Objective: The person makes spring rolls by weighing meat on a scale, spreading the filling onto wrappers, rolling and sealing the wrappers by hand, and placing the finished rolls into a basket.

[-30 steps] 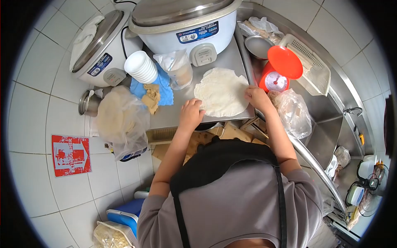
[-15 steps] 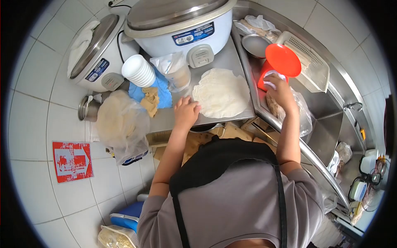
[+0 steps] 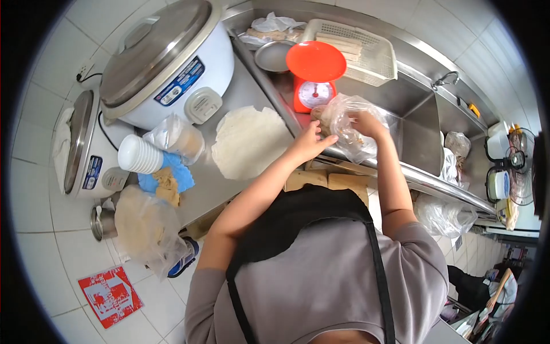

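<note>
My right hand (image 3: pixel 366 124) is closed on the clear plastic bag (image 3: pixel 356 144), which has brownish contents and lies at the sink's near edge. Beside the bag's left side is my left hand (image 3: pixel 311 142), its fingers spread and holding nothing. Just behind the bag stands the red scale (image 3: pixel 314 93) with its round red pan. A flat round sheet of dough (image 3: pixel 250 142) lies on the steel counter, to the left of my left hand.
A large rice cooker (image 3: pixel 177 80) stands at the back left, near stacked white cups (image 3: pixel 139 153), a blue cloth (image 3: pixel 182 169) and a bag of round sheets (image 3: pixel 140 221). Behind the scale is a white basket (image 3: pixel 372 57). Another person (image 3: pixel 478 289) is at the far right.
The view has turned to the right. My right hand has gone from the scale to the plastic bag and gripped it. My left hand has moved from the dough's left side over to the bag.
</note>
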`<action>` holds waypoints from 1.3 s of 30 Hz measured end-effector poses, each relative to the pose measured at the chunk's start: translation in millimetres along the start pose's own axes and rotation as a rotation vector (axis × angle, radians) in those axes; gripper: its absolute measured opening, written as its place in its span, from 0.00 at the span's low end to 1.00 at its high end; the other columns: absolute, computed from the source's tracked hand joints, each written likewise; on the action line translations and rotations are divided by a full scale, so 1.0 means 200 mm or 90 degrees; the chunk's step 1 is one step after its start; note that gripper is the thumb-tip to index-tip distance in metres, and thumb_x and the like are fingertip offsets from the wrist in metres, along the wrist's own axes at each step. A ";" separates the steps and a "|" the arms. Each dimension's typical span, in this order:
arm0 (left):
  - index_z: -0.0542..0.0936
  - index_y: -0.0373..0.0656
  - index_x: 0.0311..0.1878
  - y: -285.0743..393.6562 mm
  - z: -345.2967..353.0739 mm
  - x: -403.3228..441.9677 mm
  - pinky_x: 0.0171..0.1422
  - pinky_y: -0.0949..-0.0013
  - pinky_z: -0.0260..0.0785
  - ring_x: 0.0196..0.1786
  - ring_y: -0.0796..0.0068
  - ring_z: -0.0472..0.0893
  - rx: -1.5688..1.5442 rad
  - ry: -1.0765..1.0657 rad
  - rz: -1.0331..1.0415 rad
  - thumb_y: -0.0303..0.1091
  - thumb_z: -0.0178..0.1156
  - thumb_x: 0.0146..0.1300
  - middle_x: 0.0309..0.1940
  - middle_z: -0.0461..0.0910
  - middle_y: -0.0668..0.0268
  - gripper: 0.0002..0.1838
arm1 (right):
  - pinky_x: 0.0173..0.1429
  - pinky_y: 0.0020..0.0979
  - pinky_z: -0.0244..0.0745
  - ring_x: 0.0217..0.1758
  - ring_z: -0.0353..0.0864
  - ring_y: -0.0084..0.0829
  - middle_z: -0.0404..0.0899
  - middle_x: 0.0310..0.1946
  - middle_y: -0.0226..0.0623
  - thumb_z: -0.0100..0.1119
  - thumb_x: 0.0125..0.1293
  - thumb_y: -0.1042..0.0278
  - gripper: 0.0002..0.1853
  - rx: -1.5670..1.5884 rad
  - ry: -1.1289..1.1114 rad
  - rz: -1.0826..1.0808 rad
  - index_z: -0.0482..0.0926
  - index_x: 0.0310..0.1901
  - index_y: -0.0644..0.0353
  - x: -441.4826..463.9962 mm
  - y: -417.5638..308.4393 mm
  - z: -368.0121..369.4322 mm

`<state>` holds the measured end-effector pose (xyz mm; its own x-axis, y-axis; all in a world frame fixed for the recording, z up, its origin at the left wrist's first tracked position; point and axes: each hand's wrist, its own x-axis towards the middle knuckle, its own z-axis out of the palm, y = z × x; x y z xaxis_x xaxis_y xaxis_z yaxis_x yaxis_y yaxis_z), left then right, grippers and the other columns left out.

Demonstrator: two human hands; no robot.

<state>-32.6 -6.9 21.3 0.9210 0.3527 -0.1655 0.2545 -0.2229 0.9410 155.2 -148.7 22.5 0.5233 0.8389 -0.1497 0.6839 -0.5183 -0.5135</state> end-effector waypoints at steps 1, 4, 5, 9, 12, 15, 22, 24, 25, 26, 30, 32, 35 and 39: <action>0.71 0.36 0.59 0.00 0.06 0.06 0.55 0.66 0.70 0.52 0.65 0.78 0.013 0.010 -0.042 0.51 0.66 0.56 0.51 0.77 0.54 0.34 | 0.50 0.36 0.74 0.45 0.81 0.43 0.81 0.41 0.48 0.58 0.54 0.68 0.16 0.049 0.006 -0.008 0.80 0.45 0.61 0.02 -0.02 0.02; 0.74 0.38 0.55 -0.04 0.11 0.22 0.53 0.66 0.71 0.51 0.68 0.78 -0.099 -0.194 -0.150 0.47 0.65 0.57 0.47 0.79 0.58 0.28 | 0.50 0.36 0.73 0.44 0.81 0.40 0.81 0.41 0.47 0.60 0.54 0.67 0.17 0.059 0.031 -0.033 0.80 0.47 0.59 0.08 0.02 0.07; 0.76 0.40 0.51 -0.10 0.14 0.26 0.52 0.67 0.72 0.51 0.71 0.78 -0.203 -0.177 -0.200 0.42 0.61 0.61 0.46 0.80 0.61 0.19 | 0.50 0.36 0.73 0.45 0.81 0.40 0.81 0.41 0.47 0.60 0.54 0.66 0.17 0.040 0.041 -0.041 0.80 0.47 0.58 0.08 0.05 0.07; 0.77 0.40 0.49 -0.12 0.13 0.20 0.54 0.60 0.72 0.51 0.64 0.79 -0.538 -0.179 -0.190 0.34 0.52 0.67 0.47 0.80 0.60 0.12 | 0.51 0.35 0.73 0.43 0.80 0.36 0.82 0.43 0.41 0.64 0.54 0.63 0.21 -0.071 -0.140 0.016 0.78 0.51 0.56 -0.05 0.11 -0.03; 0.75 0.39 0.50 -0.17 0.10 0.21 0.55 0.57 0.72 0.54 0.60 0.78 -0.683 -0.214 -0.190 0.30 0.47 0.66 0.48 0.79 0.57 0.13 | 0.56 0.35 0.71 0.53 0.77 0.39 0.78 0.50 0.43 0.67 0.51 0.58 0.27 0.006 -0.129 0.215 0.76 0.54 0.51 -0.17 0.13 -0.02; 0.73 0.35 0.46 -0.10 0.14 0.24 0.56 0.57 0.72 0.52 0.59 0.79 -0.764 -0.102 -0.169 0.26 0.44 0.61 0.46 0.79 0.53 0.13 | 0.59 0.36 0.69 0.56 0.74 0.42 0.75 0.54 0.45 0.68 0.51 0.55 0.32 0.116 -0.004 0.094 0.72 0.58 0.54 -0.22 0.06 -0.18; 0.71 0.44 0.31 -0.08 0.03 0.29 0.27 0.77 0.64 0.22 0.81 0.71 -0.904 -0.105 -0.108 0.27 0.50 0.59 0.22 0.72 0.73 0.02 | 0.51 0.33 0.72 0.46 0.79 0.37 0.82 0.41 0.40 0.59 0.60 0.63 0.14 0.070 -0.020 -0.054 0.80 0.44 0.61 -0.07 -0.15 -0.16; 0.72 0.44 0.31 -0.04 0.00 0.26 0.25 0.76 0.64 0.21 0.81 0.71 -0.824 -0.070 -0.179 0.27 0.53 0.58 0.22 0.72 0.73 0.01 | 0.52 0.35 0.72 0.46 0.79 0.39 0.81 0.42 0.41 0.59 0.59 0.61 0.14 0.039 -0.018 -0.043 0.81 0.43 0.60 -0.01 -0.13 -0.02; 0.73 0.44 0.32 0.11 0.02 0.19 0.21 0.78 0.61 0.19 0.82 0.70 -0.731 0.008 -0.232 0.24 0.57 0.54 0.22 0.71 0.73 0.04 | 0.53 0.36 0.71 0.48 0.78 0.41 0.81 0.43 0.43 0.60 0.59 0.60 0.15 0.063 -0.027 -0.044 0.81 0.44 0.60 0.00 -0.15 -0.01; 0.73 0.43 0.33 0.10 0.02 0.18 0.20 0.79 0.61 0.19 0.83 0.70 -0.687 0.000 -0.201 0.23 0.58 0.53 0.22 0.71 0.73 0.05 | 0.54 0.37 0.71 0.49 0.78 0.42 0.80 0.44 0.44 0.60 0.58 0.59 0.16 0.087 -0.038 -0.044 0.81 0.44 0.60 0.01 -0.16 0.00; 0.73 0.42 0.38 0.12 0.04 0.13 0.17 0.82 0.58 0.19 0.86 0.69 -0.581 -0.025 -0.127 0.18 0.59 0.50 0.24 0.72 0.73 0.12 | 0.57 0.39 0.70 0.54 0.76 0.44 0.79 0.48 0.47 0.62 0.56 0.56 0.23 -0.089 -0.178 0.018 0.78 0.51 0.59 0.05 -0.27 -0.03; 0.73 0.42 0.41 0.16 0.05 0.11 0.18 0.82 0.58 0.19 0.86 0.69 -0.569 -0.040 -0.094 0.18 0.59 0.50 0.26 0.72 0.72 0.15 | 0.57 0.39 0.70 0.55 0.76 0.44 0.78 0.49 0.46 0.63 0.55 0.57 0.24 -0.112 -0.130 0.011 0.76 0.53 0.56 0.07 -0.23 0.06; 0.70 0.43 0.49 0.12 0.02 0.14 0.18 0.82 0.59 0.22 0.84 0.71 -0.570 -0.040 -0.100 0.17 0.58 0.50 0.30 0.73 0.69 0.21 | 0.56 0.38 0.71 0.54 0.76 0.42 0.77 0.50 0.44 0.63 0.54 0.59 0.23 -0.106 -0.045 -0.027 0.76 0.53 0.52 0.06 -0.25 0.05; 0.67 0.40 0.52 0.15 -0.01 0.12 0.19 0.82 0.60 0.25 0.84 0.73 -0.574 -0.082 -0.129 0.15 0.57 0.50 0.35 0.75 0.66 0.24 | 0.50 0.37 0.73 0.49 0.80 0.40 0.80 0.44 0.44 0.60 0.56 0.60 0.16 -0.063 0.001 -0.136 0.79 0.46 0.52 0.14 -0.17 0.11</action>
<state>-3.3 -3.3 46.0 0.9233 0.1927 -0.3322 0.1380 0.6407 0.7553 135.9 -103.9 17.9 0.3622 0.9310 -0.0452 0.8259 -0.3430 -0.4475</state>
